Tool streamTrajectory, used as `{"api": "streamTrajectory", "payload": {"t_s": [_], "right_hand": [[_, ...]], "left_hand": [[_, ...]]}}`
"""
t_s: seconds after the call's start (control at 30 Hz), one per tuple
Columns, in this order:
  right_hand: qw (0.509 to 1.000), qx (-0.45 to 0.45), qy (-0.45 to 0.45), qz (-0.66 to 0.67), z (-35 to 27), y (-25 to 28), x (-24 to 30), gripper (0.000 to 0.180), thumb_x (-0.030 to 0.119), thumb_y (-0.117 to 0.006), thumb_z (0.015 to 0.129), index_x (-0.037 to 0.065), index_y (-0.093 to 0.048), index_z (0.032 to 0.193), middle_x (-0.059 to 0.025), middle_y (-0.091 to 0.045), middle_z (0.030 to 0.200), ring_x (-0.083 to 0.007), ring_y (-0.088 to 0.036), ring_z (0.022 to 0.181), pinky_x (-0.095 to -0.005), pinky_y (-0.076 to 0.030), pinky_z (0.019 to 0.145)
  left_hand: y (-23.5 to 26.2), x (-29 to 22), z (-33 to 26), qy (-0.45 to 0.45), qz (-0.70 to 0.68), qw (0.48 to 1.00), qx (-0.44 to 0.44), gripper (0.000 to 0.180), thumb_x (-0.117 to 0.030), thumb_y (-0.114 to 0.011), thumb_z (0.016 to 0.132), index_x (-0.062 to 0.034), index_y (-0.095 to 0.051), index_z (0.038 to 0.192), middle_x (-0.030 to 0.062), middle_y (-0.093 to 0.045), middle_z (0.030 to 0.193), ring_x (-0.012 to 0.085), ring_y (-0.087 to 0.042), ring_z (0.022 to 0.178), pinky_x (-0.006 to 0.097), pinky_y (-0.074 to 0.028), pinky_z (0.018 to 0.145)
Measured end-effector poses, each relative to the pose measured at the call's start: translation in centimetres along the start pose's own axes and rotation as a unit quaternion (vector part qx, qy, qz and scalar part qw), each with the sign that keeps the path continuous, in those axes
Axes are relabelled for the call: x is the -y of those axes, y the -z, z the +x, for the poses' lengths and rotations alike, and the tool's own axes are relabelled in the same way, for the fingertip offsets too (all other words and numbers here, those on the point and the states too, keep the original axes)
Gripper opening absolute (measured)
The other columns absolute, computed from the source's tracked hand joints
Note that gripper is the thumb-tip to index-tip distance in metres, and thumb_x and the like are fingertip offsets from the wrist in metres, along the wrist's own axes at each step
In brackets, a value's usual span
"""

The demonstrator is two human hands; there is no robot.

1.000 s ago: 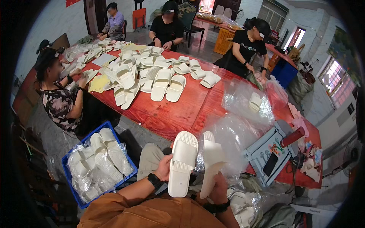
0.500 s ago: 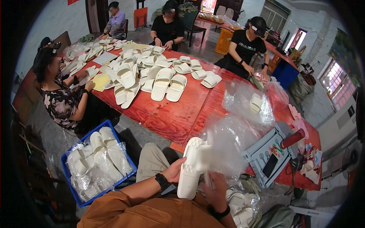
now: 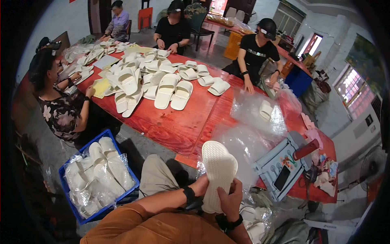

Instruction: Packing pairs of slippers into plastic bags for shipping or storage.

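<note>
A pair of off-white slippers [image 3: 217, 173] stands upright close to my body, pressed together, with the textured soles facing me. My left hand [image 3: 200, 186] closes on their left edge, its fingers partly hidden behind them. From the lower right, my right hand [image 3: 230, 199] grips the slippers, the thumb lying on the sole. Just beyond, clear plastic bags [image 3: 237, 142] lie on the red table [image 3: 174, 128]. One slipper [image 3: 266, 110] rests on the plastic farther right.
A blue crate [image 3: 67, 195] with bagged slippers stands at my left. A slipper heap [image 3: 142, 73] covers the far table. At right sit a grey-blue stool [image 3: 270, 173] and a phone [image 3: 282, 179]. More slippers [image 3: 256, 227] lie beside my right arm. Several people work around the table.
The slippers have turned from straps facing me to soles facing me. My right hand, blurred before, now grips them. The person at far right has stretched a hand toward the plastic.
</note>
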State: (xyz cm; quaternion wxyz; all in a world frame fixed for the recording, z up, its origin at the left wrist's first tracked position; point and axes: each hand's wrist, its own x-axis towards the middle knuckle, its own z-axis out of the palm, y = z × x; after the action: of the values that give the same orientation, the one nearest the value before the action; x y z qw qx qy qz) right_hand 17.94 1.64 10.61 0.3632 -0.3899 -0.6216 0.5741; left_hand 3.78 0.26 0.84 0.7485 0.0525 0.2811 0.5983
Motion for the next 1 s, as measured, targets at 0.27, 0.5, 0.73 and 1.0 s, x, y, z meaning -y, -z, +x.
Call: {"api": "streamTrajectory", "payload": {"t_s": [0.27, 0.5, 0.73, 1.0], "right_hand": [[0.893, 0.009, 0.066, -0.445, 0.3, -0.1, -3.4, 0.054, 0.008, -0.066, 0.084, -0.001, -0.047, 0.133, -0.0232, -0.059, 0.105, -0.0377, -0.064, 0.091, -0.0439, -0.053, 0.076], [0.968, 0.084, 0.061, -0.227, -0.6, 1.4, -8.3, 0.022, 0.012, -0.069, 0.087, 0.001, -0.066, 0.106, -0.0163, -0.065, 0.095, -0.0311, -0.067, 0.08, -0.0385, -0.054, 0.074], [0.947, -0.074, 0.068, -0.306, 0.6, 3.3, -9.8, 0.017, 0.015, -0.064, 0.09, 0.002, -0.069, 0.099, -0.0176, -0.069, 0.094, -0.0316, -0.067, 0.082, -0.0393, -0.053, 0.073], [0.949, 0.001, 0.018, -0.313, 0.3, 0.7, -11.5, 0.045, 0.03, -0.066, 0.088, 0.0, -0.061, 0.121, -0.0164, -0.07, 0.086, -0.0344, -0.068, 0.08, -0.0429, -0.054, 0.075]], "left_hand": [[3.8, 2.8, 0.8, 0.016, -0.006, 0.997, -0.073, 0.074, -0.063, -0.032, 0.099, -0.007, -0.04, 0.148, 0.01, -0.047, 0.148, 0.0279, -0.042, 0.135, 0.043, -0.025, 0.115], [5.5, 0.0, -2.5, 0.025, 0.121, 0.992, -0.038, 0.069, -0.063, -0.04, 0.099, -0.013, -0.045, 0.146, 0.0059, -0.055, 0.139, 0.025, -0.047, 0.13, 0.048, -0.028, 0.112], [7.1, 0.0, -1.2, -0.003, 0.052, 0.991, -0.12, 0.045, -0.023, -0.045, 0.096, 0.0001, -0.052, 0.133, 0.0147, -0.063, 0.124, 0.0289, -0.06, 0.116, 0.042, -0.045, 0.101], [11.2, -2.2, -1.8, -0.097, 0.216, 0.968, -0.09, 0.045, -0.004, -0.046, 0.092, 0.003, -0.048, 0.136, 0.0139, -0.063, 0.125, 0.0238, -0.061, 0.114, 0.038, -0.049, 0.1]]}}
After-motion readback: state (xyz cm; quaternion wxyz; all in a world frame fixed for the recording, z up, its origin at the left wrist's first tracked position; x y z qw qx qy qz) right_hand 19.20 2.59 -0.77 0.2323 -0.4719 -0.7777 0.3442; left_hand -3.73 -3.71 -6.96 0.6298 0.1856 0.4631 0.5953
